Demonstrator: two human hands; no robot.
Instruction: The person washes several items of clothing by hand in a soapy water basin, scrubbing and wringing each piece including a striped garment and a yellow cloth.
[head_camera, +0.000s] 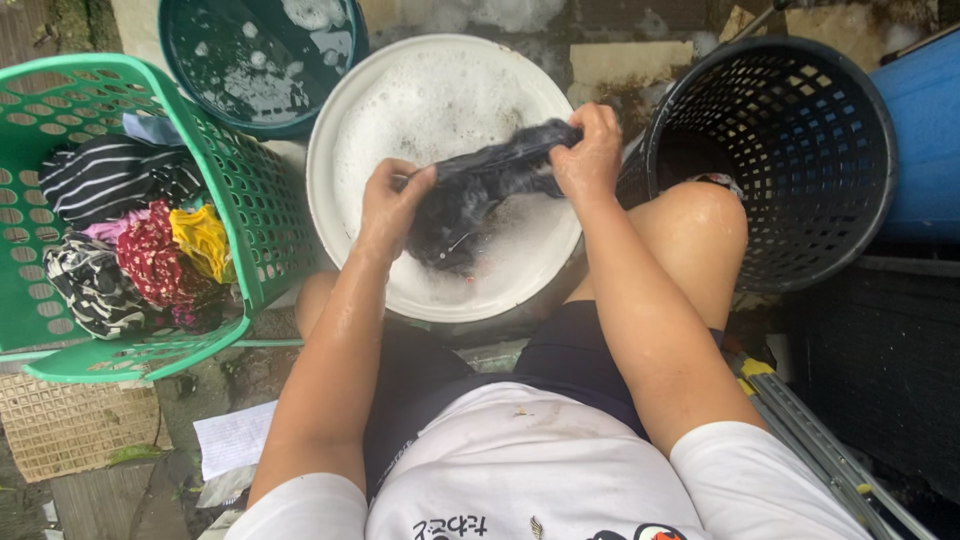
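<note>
— Gripping anything, those hands?

— Both. The left hand (388, 205) and right hand (588, 150) each clench an end of a dark, soaked cloth garment (470, 195), stretched over the round white plastic basin (330, 130) of suds.

— How does it handle?

— Soft, limp, likely heavy with water and soapy-slick; bunched ends give the firmest hold.

— Around it?

— A green mesh laundry basket (255, 190) of clothes left, a black mesh basket (800, 150) right, a teal tub (262, 60) far.
</note>
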